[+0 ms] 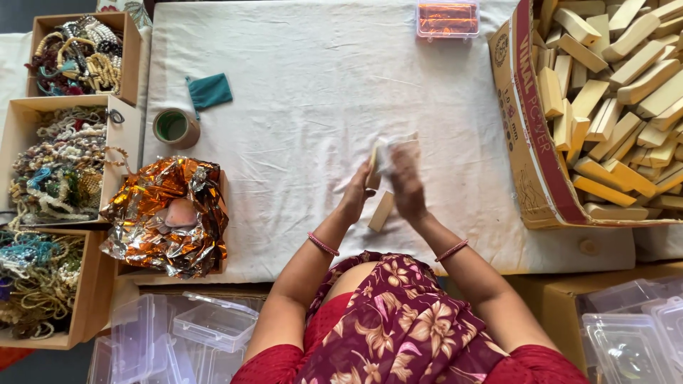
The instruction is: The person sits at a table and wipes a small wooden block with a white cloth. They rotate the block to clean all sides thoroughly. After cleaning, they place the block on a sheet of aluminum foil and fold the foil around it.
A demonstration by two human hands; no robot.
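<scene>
My left hand (358, 193) holds a pale wooden block (373, 165) upright above the white cloth (299, 107). My right hand (407, 186), blurred by motion, presses a white rag or paper (397, 148) against that block. A second wooden block (381, 211) lies on the cloth just below both hands. Each wrist wears a thin bangle.
A large cardboard box (530, 142) full of wooden blocks stands at the right. Crumpled orange foil (171, 217), a tape roll (174, 127) and a teal cloth (210, 91) lie at the left. Boxes of beaded jewellery (64, 163) line the left edge. Clear plastic cases (206, 327) sit in front.
</scene>
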